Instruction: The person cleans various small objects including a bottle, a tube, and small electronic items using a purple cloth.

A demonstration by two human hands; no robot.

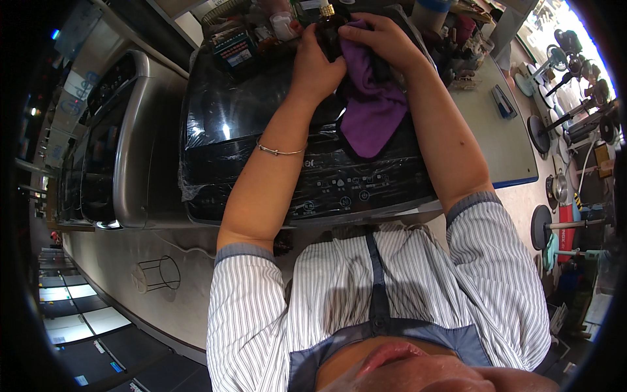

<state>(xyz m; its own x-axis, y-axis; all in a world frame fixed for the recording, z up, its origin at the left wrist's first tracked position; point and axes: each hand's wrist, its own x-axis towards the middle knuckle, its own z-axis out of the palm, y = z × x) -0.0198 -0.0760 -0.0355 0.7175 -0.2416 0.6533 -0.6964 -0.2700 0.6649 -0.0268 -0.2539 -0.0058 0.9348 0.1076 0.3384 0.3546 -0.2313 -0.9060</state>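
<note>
My left hand (pixel 317 68) holds a dark bottle (pixel 330 38) with a gold collar (pixel 326 10) and a white top. The bottle is near the back of a black top-loading washing machine (pixel 240 112), which is wrapped in clear plastic film. My right hand (pixel 384 41) grips a purple cloth (pixel 374 112) with a dark edge and presses it against the bottle's right side. The cloth's loose end hangs down over the machine's lid, above the control panel (pixel 345 193). Part of the bottle is hidden by my fingers.
A printed box (pixel 235 47) and a white cup (pixel 282 25) stand among small items behind my left hand. To the right, a desk (pixel 499 152) bears a stapler (pixel 504 102) and pen holders. Another washing machine (pixel 132 142) stands left. A stool (pixel 156 274) is on the floor; several fans (pixel 543 127) stand far right.
</note>
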